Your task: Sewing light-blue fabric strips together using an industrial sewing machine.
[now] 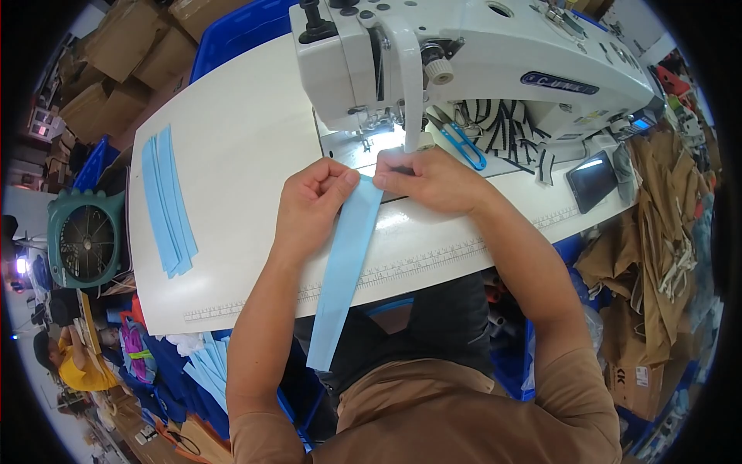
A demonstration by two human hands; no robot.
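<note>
A long light-blue fabric strip (345, 267) is pinched at its far end between my two hands, just in front of the sewing machine's lit needle area. My left hand (313, 203) grips the strip's left corner between thumb and fingers. On the right corner, my right hand (427, 179) is closed the same way. The strip runs toward me over the table's front edge, its near end hanging above my lap. The white sewing machine (363, 77) stands right beyond my fingers, its presser foot (368, 145) under a bright lamp.
Several blue strips (166, 205) lie stacked at the table's left. Blue-handled thread snips (462, 143), black-and-white scraps (506, 127) and a phone (592, 182) sit to the right. A ruler scale (417, 259) lines the front edge. A green fan (85, 240) and a person in yellow (85, 367) are at left.
</note>
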